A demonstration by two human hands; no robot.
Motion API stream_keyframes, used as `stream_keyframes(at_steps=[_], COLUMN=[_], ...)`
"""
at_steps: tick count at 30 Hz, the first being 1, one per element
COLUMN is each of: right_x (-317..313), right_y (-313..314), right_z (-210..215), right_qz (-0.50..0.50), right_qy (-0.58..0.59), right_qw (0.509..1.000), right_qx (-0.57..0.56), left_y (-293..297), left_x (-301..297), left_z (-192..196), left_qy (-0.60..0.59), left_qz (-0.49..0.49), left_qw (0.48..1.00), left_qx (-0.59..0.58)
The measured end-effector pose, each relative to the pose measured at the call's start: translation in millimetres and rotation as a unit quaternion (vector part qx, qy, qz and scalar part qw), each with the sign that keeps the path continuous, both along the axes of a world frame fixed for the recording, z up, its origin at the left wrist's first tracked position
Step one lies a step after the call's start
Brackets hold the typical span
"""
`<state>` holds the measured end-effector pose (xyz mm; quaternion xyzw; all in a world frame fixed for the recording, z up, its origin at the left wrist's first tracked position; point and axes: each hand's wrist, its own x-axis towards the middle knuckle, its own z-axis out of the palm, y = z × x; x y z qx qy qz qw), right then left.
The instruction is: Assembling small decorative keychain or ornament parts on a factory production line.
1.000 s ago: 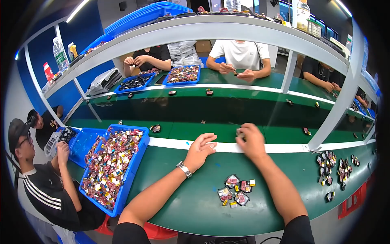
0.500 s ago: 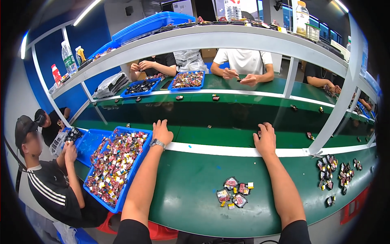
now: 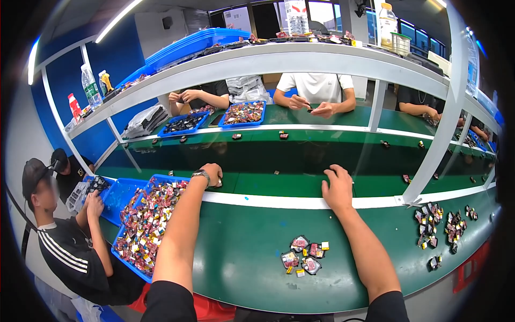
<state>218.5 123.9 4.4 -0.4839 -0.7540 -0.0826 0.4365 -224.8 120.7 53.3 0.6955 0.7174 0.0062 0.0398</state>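
Note:
My left hand, with a metal watch on its wrist, is over the green belt just past the white rail. Its fingers curl downward. At their lower edge shows a bit of a small dark part, mostly hidden. My right hand reaches over the same rail, fingers stretched and apart, with nothing seen in it. Between my forearms, a cluster of small electronic parts, dark-edged with pinkish boards and yellow-white pieces, lies on the green worktop. Left of my left forearm, a blue tray is heaped with similar parts.
A white rail divides worktop from belt. More parts lie at the right, near a slanting post. An overhead shelf crosses above. One co-worker sits at the left; others work across the belt.
My left hand has turned to the right and its fingers have curled down. My right hand has shifted slightly left and nearer. The whole view has tilted a little.

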Motion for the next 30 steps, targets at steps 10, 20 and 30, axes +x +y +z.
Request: stream_keyframes(at_steps=[10, 20, 30], right_x=[-50, -57, -52], right_y=[-51, -68, -59], right_z=[19, 25, 25], right_qz=[0.276, 0.288, 0.285], right_qy=[0.053, 0.007, -0.081], right_qw=[0.959, 0.953, 0.955], right_qx=[-0.026, -0.089, -0.017], left_y=[-30, -79, -83], left_x=[115, 203, 201], left_z=[2, -41, -42], left_qy=[-0.579, -0.771, -0.817], left_qz=[-0.022, -0.014, -0.043], left_qw=[0.814, 0.632, 0.567], left_qx=[-0.030, -0.076, -0.097])
